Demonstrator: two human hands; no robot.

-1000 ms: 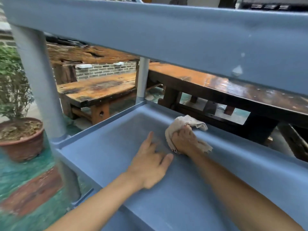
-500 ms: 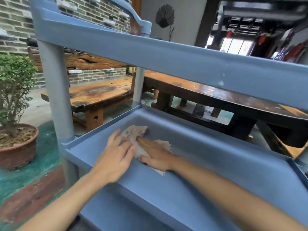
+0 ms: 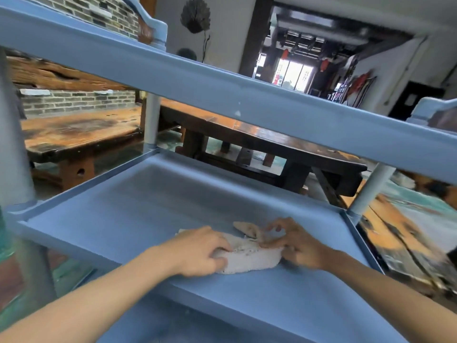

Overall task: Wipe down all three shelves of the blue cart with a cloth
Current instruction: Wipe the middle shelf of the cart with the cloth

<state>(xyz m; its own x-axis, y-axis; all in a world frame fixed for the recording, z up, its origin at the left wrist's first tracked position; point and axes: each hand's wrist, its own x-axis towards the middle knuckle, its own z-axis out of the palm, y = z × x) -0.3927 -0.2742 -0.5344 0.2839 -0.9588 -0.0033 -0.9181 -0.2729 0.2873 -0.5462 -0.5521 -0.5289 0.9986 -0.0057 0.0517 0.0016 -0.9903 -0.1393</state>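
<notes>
Blue plastic fills most of the view: the cart's middle shelf (image 3: pixel 148 209) lies below the camera, with the top shelf's (image 3: pixel 247 105) edge crossing above it and a strip of the bottom shelf (image 3: pixel 158 323) showing under the near rim. On the middle shelf, toward its near right part, lies a pale, off-white cloth (image 3: pixel 247 258), bunched into a longish wad. Its long axis runs roughly left to right across the shelf, tilted a little so the right end sits farther from the camera; a loose flap at that end points up and away toward the far rim. The left hand (image 3: pixel 200 251) rests on the cloth's left end, fingers curled over the fabric and gripping it. The right hand (image 3: pixel 296 246) is at the right end, thumb and fingertips (image 3: pixel 272 227) pinching the raised flap while the rest of the hand sits against the shelf floor. Both hands touch the cloth, one at each end, with the wad between them. Grey-white posts (image 3: pixel 150 122) join the shelves at the corners. Beyond the cart stand dark wooden tables (image 3: pixel 247 137) and a wooden bench (image 3: pixel 74 134) before a brick wall (image 3: pixel 74 101), and a bright doorway (image 3: pixel 291 75) shows far back.
</notes>
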